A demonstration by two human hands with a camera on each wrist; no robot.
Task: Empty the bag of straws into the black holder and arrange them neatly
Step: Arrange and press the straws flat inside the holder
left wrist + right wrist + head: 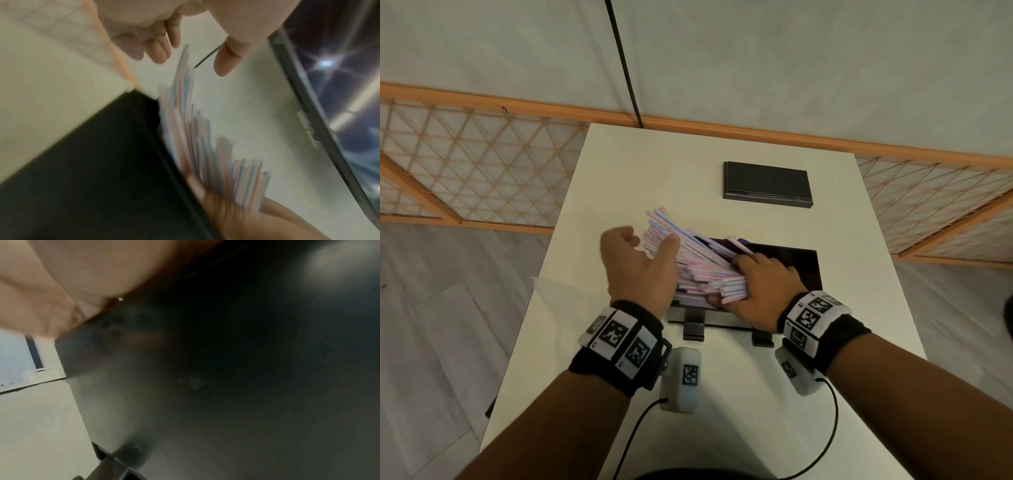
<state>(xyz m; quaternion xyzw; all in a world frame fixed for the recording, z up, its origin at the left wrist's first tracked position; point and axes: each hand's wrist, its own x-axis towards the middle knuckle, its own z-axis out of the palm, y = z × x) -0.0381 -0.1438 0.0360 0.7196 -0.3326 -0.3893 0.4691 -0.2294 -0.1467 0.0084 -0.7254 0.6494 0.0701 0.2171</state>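
White desk (619,171) under a plain wall holds the black holder (804,270), and a messy fan of striped straws (688,253) lies half in it, with the far ends poking out over its left edge. The right hand (763,284) has its grip clamped on the near ends, while the left hand (640,267) is loose and open beside the far ends. Straws look light, thin, slippery and easy to bend, so I think squeezing softly from both ends works best.

Plain room: lattice screen (482,164), white table (654,171).
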